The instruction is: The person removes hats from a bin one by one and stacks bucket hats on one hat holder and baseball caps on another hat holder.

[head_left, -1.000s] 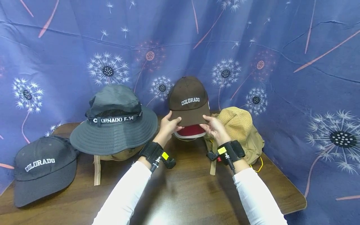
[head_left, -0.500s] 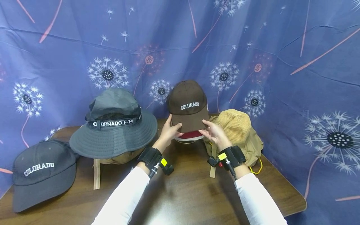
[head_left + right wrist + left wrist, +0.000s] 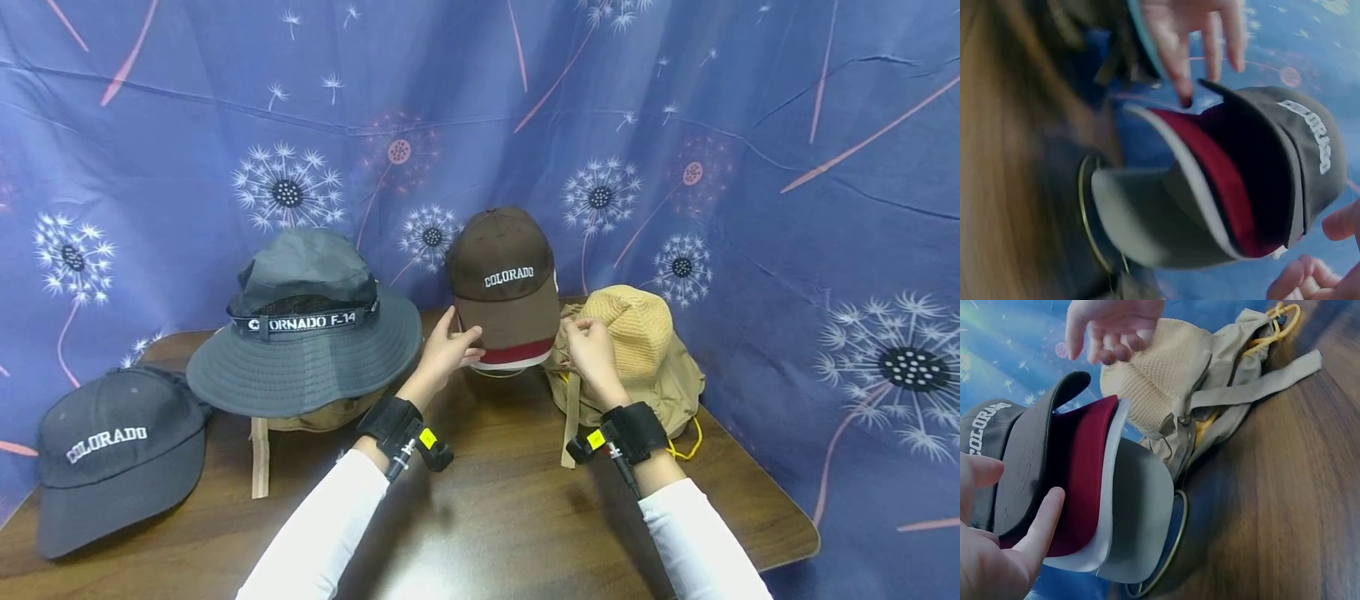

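Observation:
A brown cap [image 3: 504,258] lettered COLORADO tops a stack in the middle of the table. Under its brim show a dark red brim with white edging [image 3: 1088,481] and a grey-green brim [image 3: 1141,512]. My left hand [image 3: 447,350] is at the brown brim's left side, its fingers spread. Whether they touch it cannot be told. On the other side my right hand [image 3: 595,354] is apart from the brim, fingers loosely bent and holding nothing. It hovers in front of a straw-coloured knitted hat [image 3: 630,323].
Left of the stack, a dark grey wide-brimmed hat [image 3: 303,333] covers a tan one. A black COLORADO cap [image 3: 120,462] lies at far left. A tan hat [image 3: 678,387] with yellow cord supports the knitted hat. Behind hangs a blue dandelion-print cloth [image 3: 480,100].
Both hands pinched the brown brim earlier; they have now let go. My right hand has drawn away to the right, my left slightly left. The brown cap stays on the stack.

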Motion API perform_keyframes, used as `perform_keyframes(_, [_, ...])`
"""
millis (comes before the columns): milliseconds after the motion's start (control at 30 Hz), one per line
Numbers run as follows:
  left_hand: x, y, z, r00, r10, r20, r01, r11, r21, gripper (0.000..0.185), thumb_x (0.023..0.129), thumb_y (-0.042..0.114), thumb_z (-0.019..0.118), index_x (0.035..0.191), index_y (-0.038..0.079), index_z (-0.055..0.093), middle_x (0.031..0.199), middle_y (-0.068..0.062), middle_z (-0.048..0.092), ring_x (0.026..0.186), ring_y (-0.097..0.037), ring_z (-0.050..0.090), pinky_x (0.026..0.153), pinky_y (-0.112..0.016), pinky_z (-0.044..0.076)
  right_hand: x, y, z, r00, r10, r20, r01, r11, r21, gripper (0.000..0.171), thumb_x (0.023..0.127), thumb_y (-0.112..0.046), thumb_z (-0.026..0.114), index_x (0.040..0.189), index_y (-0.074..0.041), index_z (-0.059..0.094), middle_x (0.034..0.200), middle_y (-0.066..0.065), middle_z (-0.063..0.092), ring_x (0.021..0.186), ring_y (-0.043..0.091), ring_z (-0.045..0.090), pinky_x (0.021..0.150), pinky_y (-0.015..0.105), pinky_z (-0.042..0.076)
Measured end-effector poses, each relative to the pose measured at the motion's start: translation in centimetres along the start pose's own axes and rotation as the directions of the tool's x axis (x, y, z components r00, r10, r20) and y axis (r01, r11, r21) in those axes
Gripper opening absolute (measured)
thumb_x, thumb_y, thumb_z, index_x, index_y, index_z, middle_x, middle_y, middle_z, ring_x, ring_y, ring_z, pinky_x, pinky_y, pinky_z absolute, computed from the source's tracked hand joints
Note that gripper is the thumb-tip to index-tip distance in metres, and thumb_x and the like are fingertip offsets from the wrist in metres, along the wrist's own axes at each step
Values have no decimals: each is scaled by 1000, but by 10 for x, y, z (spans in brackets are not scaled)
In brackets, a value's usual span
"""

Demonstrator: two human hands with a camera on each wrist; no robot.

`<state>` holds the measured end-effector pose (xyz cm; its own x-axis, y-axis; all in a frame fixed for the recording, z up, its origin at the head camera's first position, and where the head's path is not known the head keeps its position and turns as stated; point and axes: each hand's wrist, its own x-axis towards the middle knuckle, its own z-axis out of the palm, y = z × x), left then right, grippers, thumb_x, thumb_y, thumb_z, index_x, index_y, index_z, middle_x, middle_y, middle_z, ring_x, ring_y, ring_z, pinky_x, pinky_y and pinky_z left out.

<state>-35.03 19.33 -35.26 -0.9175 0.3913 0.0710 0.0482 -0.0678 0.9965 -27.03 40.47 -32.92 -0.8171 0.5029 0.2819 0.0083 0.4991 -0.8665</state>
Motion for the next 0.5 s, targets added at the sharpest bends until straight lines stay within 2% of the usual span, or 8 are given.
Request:
perform_keyframes(33, [-2,-1,-2,1000,15,-5,-15,1000,7,78,96,21,57,155,16,7,134,-24,55,104,-36,68,92,-37,56,-2,0,1,997,-73,-31,71,995,-77,30,97,-27,49,107,1,52,74,3,53,55,9,48,50,21,42])
perform_keyframes(100, [-7,-2,-5,999,44,-23,-43,998,43,77,96,22,57,155,15,9,134,-24,55,104,-36,68,93,-37,56,-6,0,4,970,-229,-82,204,949,-241,25,95,-25,51,98,-1,57,75,6,59,59,15,53,53,25,41])
perform_keyframes(167, [-13,-3,-7,995,89,-54,-81,988,128,75,95,24,58,154,12,13,133,-22,56,104,-35,68,91,-37,57,-12,-1,6,918,-382,-101,319,867,-383,20,92,-23,54,87,-4,60,71,8,63,59,20,56,54,30,40])
perform_keyframes(233, [-19,-4,-10,985,144,-94,-120,966,230,72,94,27,59,152,11,19,133,-20,57,104,-33,68,88,-38,58,-17,-4,9,862,-500,-82,411,784,-465,18,90,-20,55,79,-7,59,65,7,62,54,22,55,50,32,39])
perform_keyframes(333, [-28,-7,-16,962,242,-128,-179,909,376,67,93,30,59,149,9,28,132,-17,59,103,-32,69,83,-40,59,-26,-10,15,773,-634,-31,525,666,-530,18,88,-17,57,71,-10,55,57,4,57,46,17,49,43,30,36])
perform_keyframes(433, [-38,-12,-21,934,339,-111,-249,843,477,62,93,28,59,146,7,33,130,-18,60,101,-32,69,84,-43,59,-35,-16,24,702,-712,18,598,576,-557,18,86,-16,58,70,-10,54,56,2,55,45,16,47,40,30,36])
perform_keyframes(467, [-42,-14,-22,917,388,-97,-283,801,527,60,92,26,59,144,6,36,127,-18,62,98,-31,70,83,-43,58,-38,-18,27,685,-728,28,611,554,-565,18,86,-16,58,70,-11,54,57,2,55,45,17,48,40,32,37])
perform_keyframes(500, [-46,-16,-23,898,433,-75,-311,747,588,58,92,25,60,142,5,39,124,-18,63,95,-30,70,81,-43,58,-41,-20,31,673,-738,40,623,537,-570,17,86,-16,58,71,-11,54,57,2,56,46,18,50,40,33,39])
